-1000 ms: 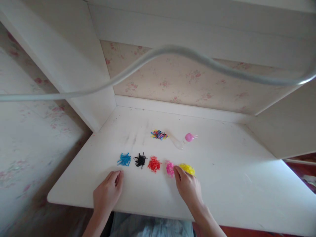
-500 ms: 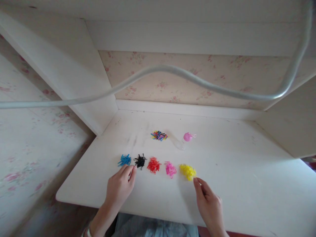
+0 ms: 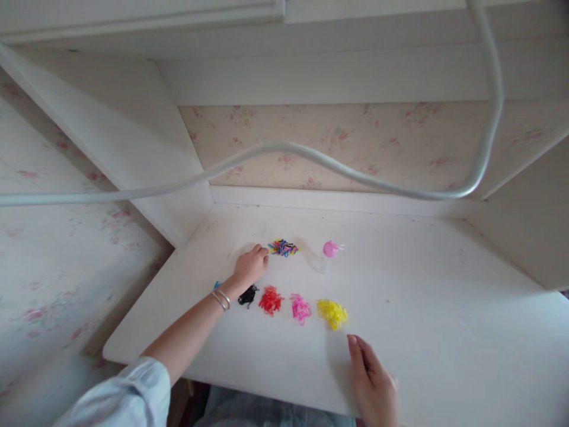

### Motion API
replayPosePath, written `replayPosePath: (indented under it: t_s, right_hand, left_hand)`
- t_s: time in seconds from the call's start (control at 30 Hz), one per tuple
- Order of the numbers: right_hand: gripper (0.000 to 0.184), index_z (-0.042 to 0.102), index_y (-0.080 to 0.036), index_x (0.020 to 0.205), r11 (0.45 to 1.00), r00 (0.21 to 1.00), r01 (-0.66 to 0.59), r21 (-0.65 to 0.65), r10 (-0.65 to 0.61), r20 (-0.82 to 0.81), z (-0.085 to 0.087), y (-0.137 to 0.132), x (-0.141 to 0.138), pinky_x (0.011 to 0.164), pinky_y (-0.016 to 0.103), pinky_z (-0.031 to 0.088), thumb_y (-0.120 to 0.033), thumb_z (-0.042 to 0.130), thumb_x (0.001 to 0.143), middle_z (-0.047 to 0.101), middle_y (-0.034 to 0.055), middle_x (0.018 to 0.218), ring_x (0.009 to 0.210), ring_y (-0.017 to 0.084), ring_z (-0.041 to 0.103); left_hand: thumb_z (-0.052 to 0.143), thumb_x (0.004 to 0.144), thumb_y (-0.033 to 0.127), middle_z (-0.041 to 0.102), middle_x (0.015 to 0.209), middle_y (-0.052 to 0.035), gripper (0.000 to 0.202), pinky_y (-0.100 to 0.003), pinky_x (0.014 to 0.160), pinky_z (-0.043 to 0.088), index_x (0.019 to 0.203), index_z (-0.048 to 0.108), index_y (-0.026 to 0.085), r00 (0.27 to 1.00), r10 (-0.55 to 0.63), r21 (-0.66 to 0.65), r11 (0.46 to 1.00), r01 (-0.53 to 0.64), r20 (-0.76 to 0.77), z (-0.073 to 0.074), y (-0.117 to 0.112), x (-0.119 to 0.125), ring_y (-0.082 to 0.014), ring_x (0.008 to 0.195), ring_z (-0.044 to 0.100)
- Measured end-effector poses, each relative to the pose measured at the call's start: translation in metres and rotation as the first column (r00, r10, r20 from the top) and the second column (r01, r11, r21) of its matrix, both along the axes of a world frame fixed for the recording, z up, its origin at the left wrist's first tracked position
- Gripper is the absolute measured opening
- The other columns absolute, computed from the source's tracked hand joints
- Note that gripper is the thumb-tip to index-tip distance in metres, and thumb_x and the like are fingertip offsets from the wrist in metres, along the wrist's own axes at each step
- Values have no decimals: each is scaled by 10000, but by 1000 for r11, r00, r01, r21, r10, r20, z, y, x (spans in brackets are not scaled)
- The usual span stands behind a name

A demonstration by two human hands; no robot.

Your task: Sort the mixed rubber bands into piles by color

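My left hand [image 3: 252, 263] reaches over to the left edge of a mixed multicoloured pile of small rubber bands [image 3: 283, 248], its fingers pinched together, and anything between them is hidden. In front lie sorted piles: blue bands [image 3: 217, 285] mostly behind my left wrist, black bands [image 3: 248, 296] partly under my forearm, red bands [image 3: 271, 300], pink bands [image 3: 301, 309] and yellow bands [image 3: 332, 314]. Just nearer than the yellow pile, my right hand [image 3: 372, 376] is closed, thumb against the fingers. Whether it holds a band is too small to see.
Beyond the sorted piles, a clear plastic bag or tube [image 3: 315, 262] lies beside the mixed pile, with a round pink object with a loop [image 3: 331, 249] close by. A pale cable [image 3: 329, 162] crosses the view above the white desk [image 3: 422, 332].
My left hand has moved from the black pile forward and right to the mixed pile. My right hand has drawn slightly back from the yellow bands. The camera view has shifted a little.
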State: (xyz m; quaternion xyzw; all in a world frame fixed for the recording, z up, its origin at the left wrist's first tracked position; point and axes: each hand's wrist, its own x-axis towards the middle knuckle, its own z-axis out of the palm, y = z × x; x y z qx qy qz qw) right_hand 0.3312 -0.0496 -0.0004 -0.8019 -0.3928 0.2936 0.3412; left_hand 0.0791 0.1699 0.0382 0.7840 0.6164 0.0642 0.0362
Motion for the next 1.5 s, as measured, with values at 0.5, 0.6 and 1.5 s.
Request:
replayPosePath:
  t_s: [0.5, 0.6, 1.5]
  right_hand:
    - [479, 682, -251, 969, 999, 999, -38, 38, 37, 27, -4, 0, -1, 605, 197, 431, -620, 397, 860, 724, 16, 815, 714, 168, 663]
    - [505, 688, -236, 977, 997, 999, -34, 66, 33, 23, -8, -2, -1, 598, 194, 431, -618, 376, 870, 714, 19, 790, 671, 154, 648]
    - [523, 662, -192, 995, 984, 997, -77, 163, 74, 21, -3, -3, -3, 582, 197, 419, -573, 312, 915, 682, 33, 767, 635, 140, 614]
  left_hand:
    - [260, 967, 380, 580, 1073, -56, 395, -260, 680, 440, 1058, 612, 225, 998, 35, 40, 999, -33, -49, 7, 10, -5, -156, 837, 617]
    - [251, 971, 384, 589, 1071, -46, 400, -248, 668, 437, 1049, 612, 230, 999, 25, 53, 998, -23, -35, 13, -6, -3, -147, 834, 619]
    - [330, 957, 336, 646, 884, -8, 315, -237, 626, 428, 912, 630, 250, 921, -320, -53, 939, 339, 222, 28, -97, 97, -125, 734, 629]
